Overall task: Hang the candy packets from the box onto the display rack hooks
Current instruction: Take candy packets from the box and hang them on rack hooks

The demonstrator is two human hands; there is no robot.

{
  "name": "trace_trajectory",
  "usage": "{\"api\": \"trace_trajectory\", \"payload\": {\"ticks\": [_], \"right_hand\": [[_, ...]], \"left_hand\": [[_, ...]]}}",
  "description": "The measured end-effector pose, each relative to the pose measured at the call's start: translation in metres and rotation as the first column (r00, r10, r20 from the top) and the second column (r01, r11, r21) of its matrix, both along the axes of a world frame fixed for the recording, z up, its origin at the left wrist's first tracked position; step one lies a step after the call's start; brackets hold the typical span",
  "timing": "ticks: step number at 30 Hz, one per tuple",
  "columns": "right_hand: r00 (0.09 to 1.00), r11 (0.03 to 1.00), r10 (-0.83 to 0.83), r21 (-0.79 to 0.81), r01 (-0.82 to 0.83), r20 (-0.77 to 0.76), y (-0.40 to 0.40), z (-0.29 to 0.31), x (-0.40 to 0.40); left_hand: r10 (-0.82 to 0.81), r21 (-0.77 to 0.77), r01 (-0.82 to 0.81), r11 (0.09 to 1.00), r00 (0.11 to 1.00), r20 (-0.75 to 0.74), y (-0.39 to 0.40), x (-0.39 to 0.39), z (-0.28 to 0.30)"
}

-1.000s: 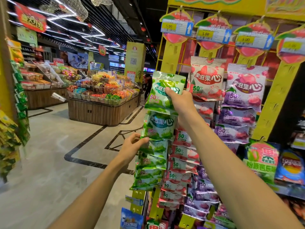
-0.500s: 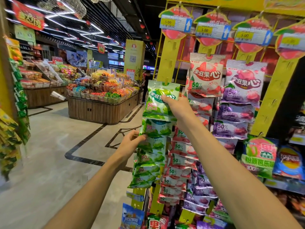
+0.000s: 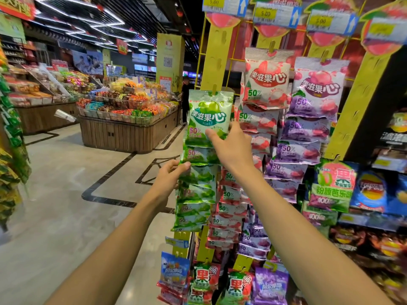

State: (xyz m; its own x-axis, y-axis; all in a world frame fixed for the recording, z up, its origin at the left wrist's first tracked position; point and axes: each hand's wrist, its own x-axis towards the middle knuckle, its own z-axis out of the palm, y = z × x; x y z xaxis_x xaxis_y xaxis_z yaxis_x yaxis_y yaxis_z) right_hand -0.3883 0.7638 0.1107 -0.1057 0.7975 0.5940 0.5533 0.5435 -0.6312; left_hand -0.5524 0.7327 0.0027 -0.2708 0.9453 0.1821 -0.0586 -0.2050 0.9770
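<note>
A long strip of glossy green candy packets (image 3: 199, 172), crinkled foil pouches joined end to end, is seen hanging down the left edge of the display rack (image 3: 217, 60), a yellow cardboard upright with slotted hook holes over a wire grid. The top green packet (image 3: 210, 116) is caught at its silver header on a small yellow hook (image 3: 214, 90); green fruit, bold white Chinese characters and "50%" in pink are printed on it. The right hand (image 3: 229, 148) is laid against the lower right part of this packet, thumb across the front and fingers tucked behind the edge, so a light pinch is suggested, though the fingers are largely hidden. Lower down, the left hand (image 3: 170, 177) is closed on the left edge of the strip, thumb on the front and fingers curled behind. Just beside the green strip, a red-and-white strip (image 3: 265, 84) and a purple strip (image 3: 317, 89) of the same shape and lettering are hung from neighbouring uprights. Yellow price tags (image 3: 265, 13) reading "5.00", each with a white arrow on blue, are fixed along the rack's top edge on red fruit-shaped cards. Near the rack's bottom edge, blue, red and purple pouches are hung. Behind, a wood-slatted island bin (image 3: 123, 133) heaped with bright wrapped sweets stands on a polished stone floor.
</note>
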Motion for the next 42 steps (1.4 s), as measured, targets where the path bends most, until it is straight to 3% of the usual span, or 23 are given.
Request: {"api": "trace_trajectory", "payload": {"ticks": [3,8,10,13,15,17,19,22,25,27,34,38,42], "right_hand": [[0.991,0.998,-0.066,0.033,0.062,0.117,-0.005,-0.015,0.004],[0.951,0.996,-0.082,0.057,0.069,0.298,-0.006,-0.047,0.020],[0.934,0.996,-0.081,0.072,0.059,0.348,-0.010,-0.058,0.028],[0.900,0.995,-0.048,0.103,0.003,0.433,-0.018,-0.075,0.041],[0.852,0.996,-0.055,0.092,0.008,0.521,-0.024,-0.087,0.055],[0.813,0.998,-0.062,0.052,0.039,0.579,-0.030,-0.099,0.075],[0.781,0.997,-0.066,0.014,0.073,0.621,-0.036,-0.113,0.100],[0.711,0.992,-0.055,-0.040,0.116,0.701,-0.045,-0.138,0.151],[0.664,0.985,-0.034,-0.086,0.148,0.747,-0.057,-0.165,0.216],[0.635,0.976,-0.005,-0.136,0.173,0.773,-0.070,-0.179,0.262],[0.602,0.909,-0.073,-0.195,0.368,0.795,-0.148,-0.212,0.447],[0.603,0.812,-0.132,-0.263,0.521,0.787,-0.202,-0.218,0.556],[0.531,0.658,-0.233,-0.271,0.703,0.815,-0.253,-0.237,0.653]], "left_hand": [[0.031,0.009,-0.031,0.999,0.999,0.044,0.003,0.007,-0.003],[0.071,0.026,-0.070,0.997,0.997,-0.026,0.006,0.013,-0.003],[0.093,0.029,-0.091,0.995,0.990,-0.106,0.008,0.013,-0.005],[0.161,-0.001,-0.173,0.985,0.920,-0.356,0.006,0.007,-0.018],[0.218,-0.010,-0.272,0.962,0.791,-0.572,-0.002,0.012,-0.028],[0.246,0.002,-0.416,0.910,0.533,-0.809,-0.019,0.021,-0.038],[0.159,-0.019,-0.499,0.866,0.311,-0.937,-0.038,0.030,-0.051],[-0.050,-0.147,-0.508,0.849,0.199,-0.979,-0.063,0.044,-0.073],[-0.246,-0.222,-0.406,0.887,-0.008,-0.969,-0.081,0.077,-0.090],[-0.282,-0.240,-0.324,0.915,-0.090,-0.955,-0.089,0.117,-0.097],[-0.266,-0.273,-0.008,0.962,-0.255,-0.930,-0.099,0.317,-0.116],[-0.208,-0.269,0.174,0.947,-0.303,-0.930,-0.098,0.444,-0.118],[-0.194,-0.305,0.331,0.893,-0.329,-0.924,-0.105,0.555,-0.131]]}}
